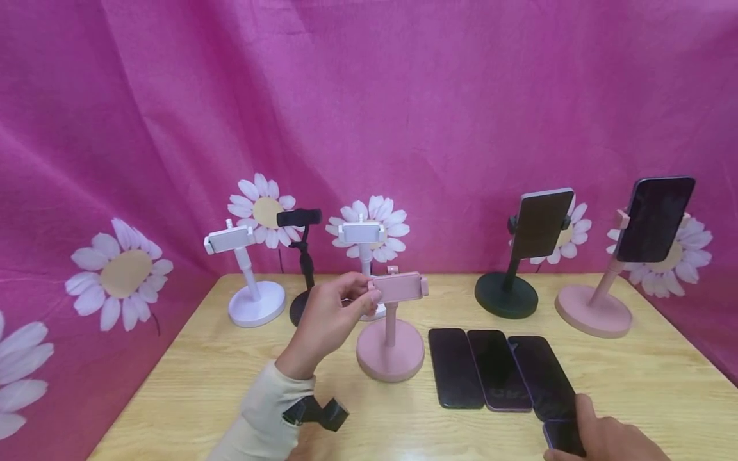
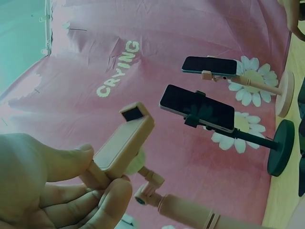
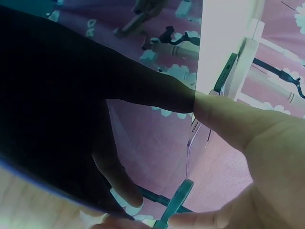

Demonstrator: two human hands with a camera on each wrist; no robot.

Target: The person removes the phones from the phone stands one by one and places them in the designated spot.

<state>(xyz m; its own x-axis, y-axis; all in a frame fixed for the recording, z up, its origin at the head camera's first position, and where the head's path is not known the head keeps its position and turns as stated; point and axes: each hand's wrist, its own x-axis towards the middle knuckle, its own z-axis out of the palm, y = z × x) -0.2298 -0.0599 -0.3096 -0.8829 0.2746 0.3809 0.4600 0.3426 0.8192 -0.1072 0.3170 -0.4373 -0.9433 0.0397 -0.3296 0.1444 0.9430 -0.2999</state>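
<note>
My left hand [image 1: 331,320] pinches the left end of the clamp of a pink phone stand [image 1: 390,349] between thumb and fingers. That clamp [image 2: 121,143] holds no phone and lies tilted in the left wrist view. At the lower right, my right hand [image 1: 614,438] grips a dark smartphone [image 1: 564,436] with a purplish edge, close to the near end of a row of phones. In the right wrist view, the phone's glossy screen [image 3: 157,43] mirrors the hand and stands, and the thumb [image 3: 228,119] touches its edge. Most of this phone is outside the head view.
Three dark phones [image 1: 498,371] lie side by side on the wooden table [image 1: 196,397]. A black stand [image 1: 506,294] and another pink stand [image 1: 594,310] at the right each carry a phone. White stands [image 1: 256,304] and a black stand [image 1: 305,256] stand behind my left hand.
</note>
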